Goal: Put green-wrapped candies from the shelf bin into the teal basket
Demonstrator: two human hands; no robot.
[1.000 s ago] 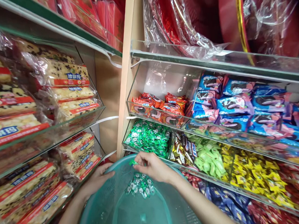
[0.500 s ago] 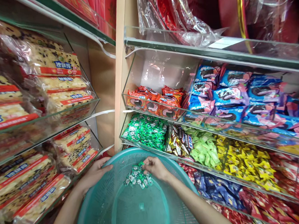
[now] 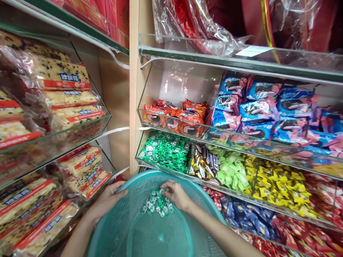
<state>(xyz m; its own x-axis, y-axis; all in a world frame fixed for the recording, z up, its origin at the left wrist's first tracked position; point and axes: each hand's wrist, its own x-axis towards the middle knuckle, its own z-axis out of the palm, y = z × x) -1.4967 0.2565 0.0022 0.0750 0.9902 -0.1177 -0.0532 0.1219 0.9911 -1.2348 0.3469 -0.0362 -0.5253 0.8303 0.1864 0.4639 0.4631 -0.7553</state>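
Note:
A large green plastic basket (image 3: 217,214) with mesh sides is tilted in front of me. My left hand (image 3: 113,196) grips its left rim, with the thumb on the inner side and the other fingers partly hidden outside. Inside the basket, a small heap of green-and-silver wrapped candies (image 3: 158,203) lies against the far wall. My right hand (image 3: 176,195) reaches in over the right side, its fingers curled closed at the right end of the heap around some candies. Directly beyond the far rim, a shelf bin holds many more green-wrapped candies (image 3: 165,152).
Right of the green candies stand bins of chocolate bars (image 3: 203,163), pale green candies (image 3: 231,171) and yellow candies (image 3: 278,184). Above them are red packets (image 3: 176,114) and blue packets (image 3: 259,104). Packaged pastries (image 3: 62,76) fill the left shelves. A wooden post (image 3: 134,84) divides the shelving.
The shelves have shifted slightly left in view. My right hand remains at the candy heap with its fingers a little moved, and my left hand keeps its hold on the rim.

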